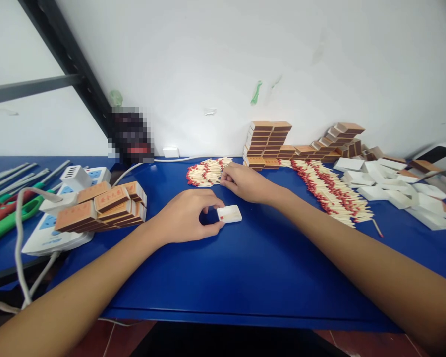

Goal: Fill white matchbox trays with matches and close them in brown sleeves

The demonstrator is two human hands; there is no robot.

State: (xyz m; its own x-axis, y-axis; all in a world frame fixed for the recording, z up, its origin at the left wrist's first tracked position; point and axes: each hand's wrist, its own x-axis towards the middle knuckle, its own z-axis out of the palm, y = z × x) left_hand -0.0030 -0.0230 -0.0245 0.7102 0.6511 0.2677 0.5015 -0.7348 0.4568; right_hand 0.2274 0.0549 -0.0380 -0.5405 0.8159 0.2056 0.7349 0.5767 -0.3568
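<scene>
A small white matchbox tray (229, 213) lies on the blue table (252, 267), a few matches in it. My left hand (188, 215) curls beside it, thumb and fingertips touching the tray's left end. My right hand (245, 182) reaches past the tray to a loose pile of red-tipped matches (207, 172), fingers bent down onto the pile's right edge; what it pinches is hidden.
Orange matchboxes (104, 206) are heaped at left on a white power strip (48, 233). More boxes (269, 141) stack along the wall. A long heap of matches (329, 191) and empty white trays (394, 191) lie at right. Green-handled tools (11, 208) at far left.
</scene>
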